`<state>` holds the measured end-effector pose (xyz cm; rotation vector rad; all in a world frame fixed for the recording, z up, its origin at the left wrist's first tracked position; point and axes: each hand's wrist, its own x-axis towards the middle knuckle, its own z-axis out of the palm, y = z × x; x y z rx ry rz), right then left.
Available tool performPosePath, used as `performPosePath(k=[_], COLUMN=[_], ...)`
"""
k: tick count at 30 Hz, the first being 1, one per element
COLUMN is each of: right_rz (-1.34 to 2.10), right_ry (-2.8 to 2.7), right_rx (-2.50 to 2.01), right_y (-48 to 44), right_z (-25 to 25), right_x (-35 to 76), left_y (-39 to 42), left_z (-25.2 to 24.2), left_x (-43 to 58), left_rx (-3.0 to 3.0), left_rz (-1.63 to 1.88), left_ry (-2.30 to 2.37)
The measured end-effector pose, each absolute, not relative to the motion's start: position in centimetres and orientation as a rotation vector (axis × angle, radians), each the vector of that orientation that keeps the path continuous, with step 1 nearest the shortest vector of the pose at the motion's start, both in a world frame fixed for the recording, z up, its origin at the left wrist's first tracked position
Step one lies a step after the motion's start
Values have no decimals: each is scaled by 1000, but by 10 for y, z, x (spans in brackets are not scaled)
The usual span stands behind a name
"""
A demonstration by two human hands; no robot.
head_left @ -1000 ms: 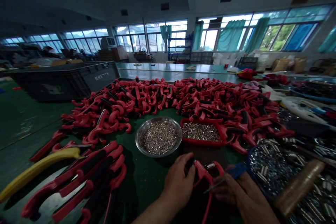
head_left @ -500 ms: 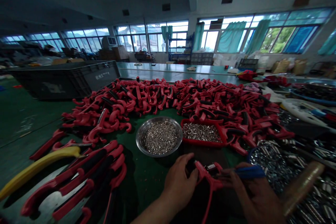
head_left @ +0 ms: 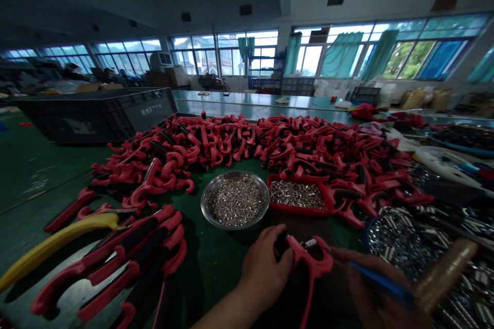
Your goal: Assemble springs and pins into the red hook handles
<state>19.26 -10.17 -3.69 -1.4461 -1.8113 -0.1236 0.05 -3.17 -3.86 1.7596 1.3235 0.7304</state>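
Observation:
My left hand point(head_left: 266, 262) is closed around a red plastic handle point(head_left: 314, 264) with a curved, hooked head. A small coil spring point(head_left: 309, 243) sits in the hook's opening. Close to the right side of that handle is my right hand point(head_left: 370, 288), blurred, with its fingers round a blue-handled tool point(head_left: 382, 280); the tool's kind is unclear. Just beyond my hands stand a metal bowl point(head_left: 206, 211) of tiny metal parts and a red tray point(head_left: 328, 208) of small metal pins.
Red-and-black handles point(head_left: 216, 139) are heaped across the table. More handles point(head_left: 127, 257) lie at left beside a yellow curved piece point(head_left: 57, 247). A grey crate point(head_left: 96, 115) stands behind. At right are loose springs point(head_left: 401, 241) and a brown, shiny cylinder point(head_left: 445, 275).
My right hand has drawn back to the right and down from the handle, with the blue-handled tool turning in it. My left hand and the handle stay nearly still.

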Motion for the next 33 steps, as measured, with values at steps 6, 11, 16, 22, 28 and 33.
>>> performPosePath(k=[6,11,16,22,28,33], right_rz=[-181,-99,393,1279,1097,233], right_ry=[-1835,-1795,-1499,-866,-1357,-1570], right_rx=[-1487,-1478,-1543,-1376,-1548,-1871], right_y=[-99,-98,-83,-75,-70,-3], right_z=[-39,-37,-24,-22,0,26], right_x=[195,187,183,180,196,221], left_y=[-32,-32,-32,-32,-30,-29], left_z=[-42,-38,-38,-41,-42,-39], left_x=[1,0,1,2,1,1], left_rx=[1770,1764,1753,1760,1754,1789], left_rz=[742,727,724,749,757,747], left_ry=[1332,1334,1336,1323,1318,1307])
